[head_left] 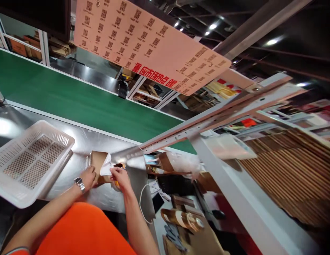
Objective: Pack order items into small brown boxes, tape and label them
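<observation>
A small brown cardboard box (pixel 98 160) sits on the metal worktop in front of me. My left hand (pixel 88 177), with a watch on its wrist, grips the box at its near left side. Between thumb and fingers, my right hand (pixel 120 178) pinches a white label (pixel 105 168) over the right part of the box. One corner of the label curls upward; whether its lower edge touches the cardboard I cannot tell. Partly behind the right hand is a round yellow-and-dark thing, perhaps a tape roll (pixel 123 165).
A white perforated plastic basket (pixel 66 140) stands at left. Beyond the metal worktop (pixel 101 141) runs a green conveyor belt (pixel 82 106). A board of printed codes (pixel 154 46) hangs above. At right are a lower desk with a bottle (pixel 180 217) and stacked cardboard (pixel 292 177).
</observation>
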The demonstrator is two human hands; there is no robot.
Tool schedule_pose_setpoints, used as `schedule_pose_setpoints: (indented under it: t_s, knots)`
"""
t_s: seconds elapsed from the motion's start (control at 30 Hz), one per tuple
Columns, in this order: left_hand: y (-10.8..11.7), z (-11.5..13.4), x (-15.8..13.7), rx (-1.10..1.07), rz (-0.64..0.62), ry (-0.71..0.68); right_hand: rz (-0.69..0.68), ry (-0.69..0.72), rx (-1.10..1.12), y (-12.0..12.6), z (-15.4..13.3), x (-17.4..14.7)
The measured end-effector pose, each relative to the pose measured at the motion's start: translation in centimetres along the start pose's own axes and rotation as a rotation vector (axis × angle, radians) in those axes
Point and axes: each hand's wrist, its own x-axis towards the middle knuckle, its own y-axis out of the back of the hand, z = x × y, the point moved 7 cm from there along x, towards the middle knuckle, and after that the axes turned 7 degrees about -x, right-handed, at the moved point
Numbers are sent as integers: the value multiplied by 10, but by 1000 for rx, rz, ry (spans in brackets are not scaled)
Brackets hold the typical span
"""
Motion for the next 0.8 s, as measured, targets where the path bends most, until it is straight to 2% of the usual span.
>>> schedule_pose_setpoints:
  t_s: [0.07,0.13,0.23,0.3,0.47,0.53,0.6,0.8]
  knots:
    - [6,-5,-5,-11,79,-9,-5,-23,-56,-16,10,5]
    - [16,-7,-10,-28,210,-32,2,-43,-118,-27,18,11]
    - [27,0,-12,-39,373,-137,35,-48,-251,-30,22,17]
    - [24,13,-2,-9,331,-213,71,-18,-349,-26,19,19]
    - [-3,41,34,137,-42,-257,114,70,-545,-20,8,20]
    - [-6,43,41,193,-124,-248,106,89,-588,-22,4,21]
    - [-3,37,43,251,-149,-195,96,96,-614,-23,2,23]
    - [17,11,45,376,-72,-30,87,56,-657,-8,2,38]
